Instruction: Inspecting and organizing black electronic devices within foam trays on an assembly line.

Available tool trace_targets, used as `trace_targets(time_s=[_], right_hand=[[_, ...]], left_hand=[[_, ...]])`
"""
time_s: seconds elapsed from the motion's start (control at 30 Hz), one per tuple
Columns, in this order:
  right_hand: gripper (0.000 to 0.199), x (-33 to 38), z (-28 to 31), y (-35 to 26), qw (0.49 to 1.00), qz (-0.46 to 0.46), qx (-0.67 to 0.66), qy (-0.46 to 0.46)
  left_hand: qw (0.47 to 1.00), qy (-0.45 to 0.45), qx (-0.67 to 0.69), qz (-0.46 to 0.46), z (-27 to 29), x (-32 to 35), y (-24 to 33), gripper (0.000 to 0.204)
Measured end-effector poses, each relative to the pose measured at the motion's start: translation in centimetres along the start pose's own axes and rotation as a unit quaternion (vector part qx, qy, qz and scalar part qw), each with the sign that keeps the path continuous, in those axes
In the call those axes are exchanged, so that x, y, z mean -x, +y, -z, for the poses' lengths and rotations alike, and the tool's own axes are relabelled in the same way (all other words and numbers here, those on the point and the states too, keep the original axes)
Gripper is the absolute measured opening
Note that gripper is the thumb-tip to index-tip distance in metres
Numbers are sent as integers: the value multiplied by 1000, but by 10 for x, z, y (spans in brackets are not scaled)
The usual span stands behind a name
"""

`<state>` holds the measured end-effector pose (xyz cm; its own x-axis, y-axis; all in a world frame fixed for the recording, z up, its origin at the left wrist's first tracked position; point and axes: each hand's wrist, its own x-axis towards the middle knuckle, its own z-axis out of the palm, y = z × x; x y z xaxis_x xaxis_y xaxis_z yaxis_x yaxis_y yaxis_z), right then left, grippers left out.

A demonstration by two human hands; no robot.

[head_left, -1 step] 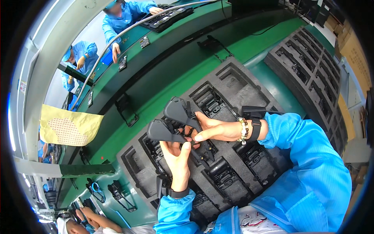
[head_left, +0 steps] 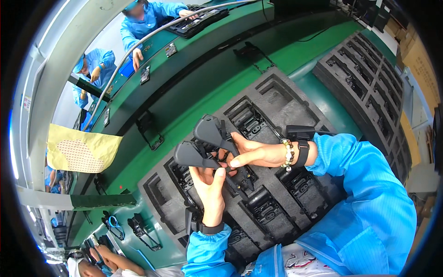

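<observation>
Both my hands hold a black plastic frame (head_left: 210, 131) with two rounded, paddle-shaped ends that point to the far left. My left hand (head_left: 210, 189) grips its near side, thumb up and fingers curled beneath. From the right, my right hand (head_left: 254, 151) pinches the frame's other side between thumb and fingers. The fingertips of both hands nearly meet at the middle of the part, and some are hidden behind it. Under the hands lies a dark grey foam tray (head_left: 295, 113). Its cut-outs carry several black housings, among them one (head_left: 267, 210) just below the frame.
A second foam tray (head_left: 364, 94) with black parts stands at the right. Several black brackets (head_left: 138, 228) lie on the green bench. Yellow paper (head_left: 85, 147) hangs at the left. Co-workers in blue (head_left: 152, 23) work beyond the raised ledge; another person's hands (head_left: 108, 258) show at lower left.
</observation>
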<state>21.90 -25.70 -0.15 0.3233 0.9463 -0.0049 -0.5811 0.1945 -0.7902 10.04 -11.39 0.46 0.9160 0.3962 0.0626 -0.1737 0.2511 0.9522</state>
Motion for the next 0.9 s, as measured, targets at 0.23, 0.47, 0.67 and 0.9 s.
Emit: trace_targets(time_s=[0.23, 0.47, 0.67, 0.9], right_hand=[[49, -3, 5, 1, 996, -54, -66, 16], [43, -2, 5, 0, 994, -61, -82, 30], [43, -3, 3, -2, 995, -65, -77, 25], [44, -3, 3, -3, 995, -63, -68, 27]], left_hand=[[999, 7, 10, 33, 2, -1, 0, 55], [992, 13, 76, 98, 2, -2, 1, 68], [997, 21, 17, 76, 6, -3, -4, 51], [993, 7, 51, 105, 12, -5, -6, 71]])
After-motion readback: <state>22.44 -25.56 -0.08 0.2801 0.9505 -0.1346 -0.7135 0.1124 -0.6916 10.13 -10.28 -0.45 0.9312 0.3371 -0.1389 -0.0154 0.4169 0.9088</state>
